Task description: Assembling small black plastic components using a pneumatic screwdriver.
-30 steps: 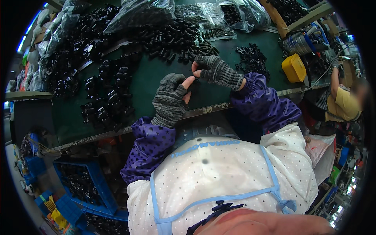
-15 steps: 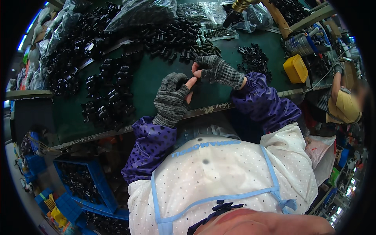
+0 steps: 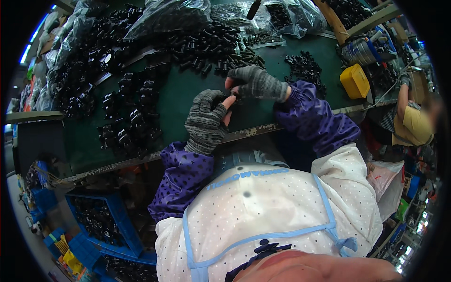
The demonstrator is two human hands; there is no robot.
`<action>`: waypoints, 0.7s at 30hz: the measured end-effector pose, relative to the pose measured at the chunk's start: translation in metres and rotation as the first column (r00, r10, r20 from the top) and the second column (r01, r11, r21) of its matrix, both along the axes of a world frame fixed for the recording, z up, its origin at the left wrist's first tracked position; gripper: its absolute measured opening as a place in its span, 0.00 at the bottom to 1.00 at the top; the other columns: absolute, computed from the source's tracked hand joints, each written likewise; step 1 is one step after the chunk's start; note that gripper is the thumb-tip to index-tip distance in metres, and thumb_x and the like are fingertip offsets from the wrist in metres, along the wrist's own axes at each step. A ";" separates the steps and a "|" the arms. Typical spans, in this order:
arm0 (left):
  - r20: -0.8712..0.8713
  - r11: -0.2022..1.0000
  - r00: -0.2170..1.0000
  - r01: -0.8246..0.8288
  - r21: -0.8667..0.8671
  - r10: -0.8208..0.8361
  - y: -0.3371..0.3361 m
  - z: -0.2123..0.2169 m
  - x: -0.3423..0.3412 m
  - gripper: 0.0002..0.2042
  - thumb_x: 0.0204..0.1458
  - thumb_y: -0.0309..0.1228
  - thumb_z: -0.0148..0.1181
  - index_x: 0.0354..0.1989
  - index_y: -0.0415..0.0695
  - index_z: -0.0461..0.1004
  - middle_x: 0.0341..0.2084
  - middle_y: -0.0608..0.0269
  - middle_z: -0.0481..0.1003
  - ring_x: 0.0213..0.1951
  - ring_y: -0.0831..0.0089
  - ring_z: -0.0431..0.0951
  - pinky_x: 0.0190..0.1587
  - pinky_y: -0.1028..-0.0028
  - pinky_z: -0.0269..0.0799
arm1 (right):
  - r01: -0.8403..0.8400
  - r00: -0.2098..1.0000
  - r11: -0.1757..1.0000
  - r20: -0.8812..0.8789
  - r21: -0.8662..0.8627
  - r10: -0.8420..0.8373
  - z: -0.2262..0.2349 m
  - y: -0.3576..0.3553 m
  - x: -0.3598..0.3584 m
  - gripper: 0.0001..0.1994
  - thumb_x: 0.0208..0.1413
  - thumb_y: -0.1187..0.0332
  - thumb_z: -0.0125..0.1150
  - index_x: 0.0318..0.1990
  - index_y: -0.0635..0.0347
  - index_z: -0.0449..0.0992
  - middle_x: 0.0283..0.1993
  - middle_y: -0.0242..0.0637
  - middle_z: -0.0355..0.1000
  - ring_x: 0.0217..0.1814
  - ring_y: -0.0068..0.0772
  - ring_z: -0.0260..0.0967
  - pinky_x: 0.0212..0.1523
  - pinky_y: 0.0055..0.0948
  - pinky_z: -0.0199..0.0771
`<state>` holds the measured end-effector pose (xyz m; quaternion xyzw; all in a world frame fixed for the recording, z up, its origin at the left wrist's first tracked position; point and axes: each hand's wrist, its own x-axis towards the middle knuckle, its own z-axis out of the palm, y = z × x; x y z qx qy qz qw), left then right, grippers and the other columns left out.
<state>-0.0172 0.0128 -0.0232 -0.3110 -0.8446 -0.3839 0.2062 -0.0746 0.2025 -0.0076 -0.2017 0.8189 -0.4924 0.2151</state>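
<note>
Over the green tabletop (image 3: 256,110), my two hands meet in grey knitted gloves with bare fingertips. My left hand (image 3: 206,117) is closed, its thumb and fingertips pinching a small dark part that is mostly hidden. Just right of it, my right hand (image 3: 258,84) curls with thumb and fingertips bent against the same spot. What the right fingers grip, if anything, cannot be made out. Black cylindrical pieces (image 3: 206,44) lie heaped beyond my hands, with a scatter of small black ring-like parts (image 3: 304,68) to the right.
Rows of black assembled parts (image 3: 136,124) cover the table's left. Clear plastic bags (image 3: 171,19) lie along the back, and a dark tool tip (image 3: 253,9) hangs there. A yellow container (image 3: 354,82) sits at right, near another person (image 3: 413,120). Blue crates (image 3: 124,223) stand below left.
My right hand has turned and shifted slightly left, its fingers bending down toward the left thumb. The left hand stays nearly still. The brass-coloured hanging tool at the top has swung left.
</note>
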 end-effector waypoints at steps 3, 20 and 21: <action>0.003 1.000 1.000 -0.018 -0.010 0.018 0.001 -0.001 0.002 0.21 0.31 0.19 0.61 0.39 0.50 0.75 0.35 0.60 0.68 0.38 0.64 0.70 0.40 0.71 0.68 | 0.027 0.921 0.999 -0.389 -0.028 -0.036 -0.004 0.004 0.020 0.10 0.45 0.76 0.54 0.37 0.61 0.72 0.29 0.35 0.70 0.30 0.28 0.69 0.30 0.24 0.69; 0.008 0.960 0.994 -0.107 -0.258 0.113 0.004 0.002 0.005 0.31 0.31 0.22 0.61 0.51 0.49 0.65 0.42 0.56 0.66 0.45 0.58 0.67 0.48 0.65 0.65 | 0.289 0.860 0.762 -0.506 0.579 0.059 0.003 0.101 0.056 0.21 0.46 0.63 0.57 0.48 0.57 0.66 0.36 0.38 0.68 0.37 0.36 0.67 0.35 0.35 0.69; -0.034 0.949 0.993 -0.120 -0.293 0.115 0.007 0.002 0.004 0.29 0.30 0.23 0.61 0.49 0.48 0.66 0.43 0.55 0.66 0.45 0.58 0.67 0.48 0.65 0.65 | 0.283 0.816 0.727 -0.556 0.626 0.161 -0.001 0.096 0.057 0.19 0.45 0.62 0.58 0.46 0.55 0.67 0.35 0.39 0.67 0.36 0.38 0.66 0.33 0.36 0.69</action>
